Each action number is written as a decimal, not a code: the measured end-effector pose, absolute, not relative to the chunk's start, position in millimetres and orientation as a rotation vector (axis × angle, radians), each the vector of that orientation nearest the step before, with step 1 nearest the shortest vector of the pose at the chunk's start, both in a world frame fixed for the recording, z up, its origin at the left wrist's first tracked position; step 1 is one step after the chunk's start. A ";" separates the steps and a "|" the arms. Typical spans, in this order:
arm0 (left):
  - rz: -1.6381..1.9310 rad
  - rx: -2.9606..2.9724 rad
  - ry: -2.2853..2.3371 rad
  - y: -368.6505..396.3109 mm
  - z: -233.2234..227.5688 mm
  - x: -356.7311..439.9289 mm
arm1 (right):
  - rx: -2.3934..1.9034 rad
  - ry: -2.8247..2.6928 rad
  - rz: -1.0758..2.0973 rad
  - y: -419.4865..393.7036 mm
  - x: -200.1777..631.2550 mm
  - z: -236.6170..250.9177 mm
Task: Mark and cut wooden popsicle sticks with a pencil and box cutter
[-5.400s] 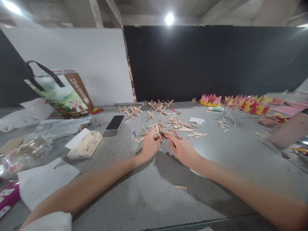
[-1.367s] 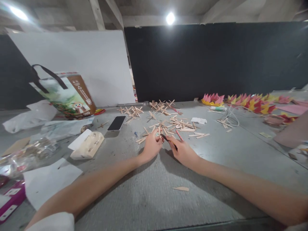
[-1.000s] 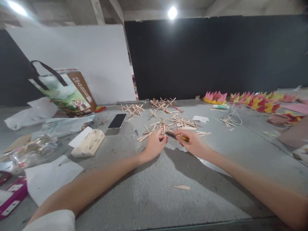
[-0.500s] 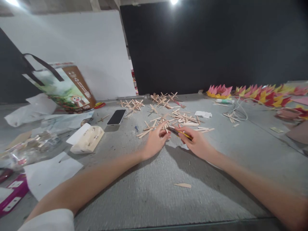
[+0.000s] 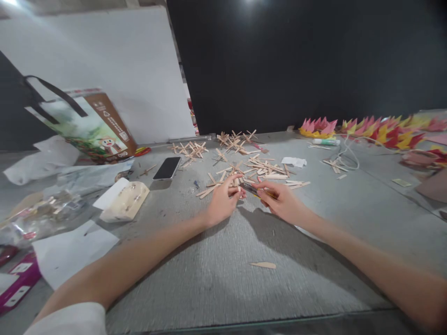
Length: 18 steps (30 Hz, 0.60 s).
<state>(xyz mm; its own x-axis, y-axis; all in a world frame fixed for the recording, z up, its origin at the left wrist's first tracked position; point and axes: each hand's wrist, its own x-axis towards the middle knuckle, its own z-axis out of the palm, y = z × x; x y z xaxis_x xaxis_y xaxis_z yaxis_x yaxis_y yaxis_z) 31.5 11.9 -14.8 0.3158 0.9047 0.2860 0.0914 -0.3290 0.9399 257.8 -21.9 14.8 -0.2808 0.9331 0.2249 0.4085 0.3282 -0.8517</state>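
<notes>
Both my forearms stretch forward over the grey table [image 5: 216, 284] and draw together near its middle, the left coming in from the lower left with a white sleeve [image 5: 66, 321] at its near end, the right from the lower right edge. My left hand [image 5: 220, 204] rests low on the table, knuckles up, fingers curled with the fingertips pinched on a small wooden stick [image 5: 238, 182] that stands up just past them. My right hand [image 5: 284, 203] lies just to the right of it, nearly touching, fingers closed round a thin dark tool [image 5: 252, 189] with a yellow patch, whose tip points left towards the stick; I cannot tell whether the tip touches it. Just beyond both hands lies a loose scatter of flat wooden sticks [image 5: 267, 170], and farther off more of them joined into crosses [image 5: 233, 142]. To the far left of my left hand leans a printed bag [image 5: 89, 128] with a dark strap; nearer that hand lie a pale tissue pack [image 5: 124, 201] and a dark phone [image 5: 167, 168]. Well to the right of my right hand runs a row of pink, red and yellow folded paper shapes [image 5: 370, 129]. Close to me, under my right forearm, lies one pointed wood sliver [image 5: 263, 265].
</notes>
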 end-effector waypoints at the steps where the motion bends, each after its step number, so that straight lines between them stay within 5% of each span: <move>1: 1.121 1.668 0.897 12.4 -14.8 31.4 | -1.191 -1.810 0.948 -20.8 258.7 14.4; 18: 1.036 1.571 0.827 18.3 -10.7 29.3 | -1.265 -1.574 1.420 -12.4 273.6 18.5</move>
